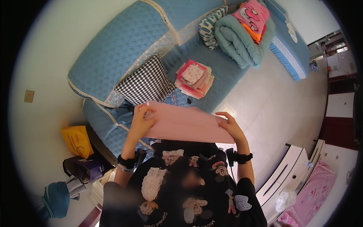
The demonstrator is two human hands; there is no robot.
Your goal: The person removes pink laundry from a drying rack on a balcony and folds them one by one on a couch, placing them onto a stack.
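Note:
A pale pink cloth [184, 122], folded into a long band, is stretched between my two hands in front of my chest. My left hand [143, 119] grips its left end, the thumb and fingers pinching near the upper corner. At the other end my right hand [232, 127] has its thumb on the cloth, with the index finger lifted off. Beyond the cloth, a stack of folded clothes [194, 79] in pinks and creams lies on the blue sofa seat [227, 82]. A houndstooth cushion [147, 81] leans against the backrest to the left of the stack.
A rolled green quilt [238, 42] with a pink cloth [252, 15] on top sits at the sofa's far end, beside a patterned pillow [211, 28]. Yellow [76, 140] and dark bags [88, 167] stand at left. White drawers [280, 170] stand on the tiled floor [269, 113] at right.

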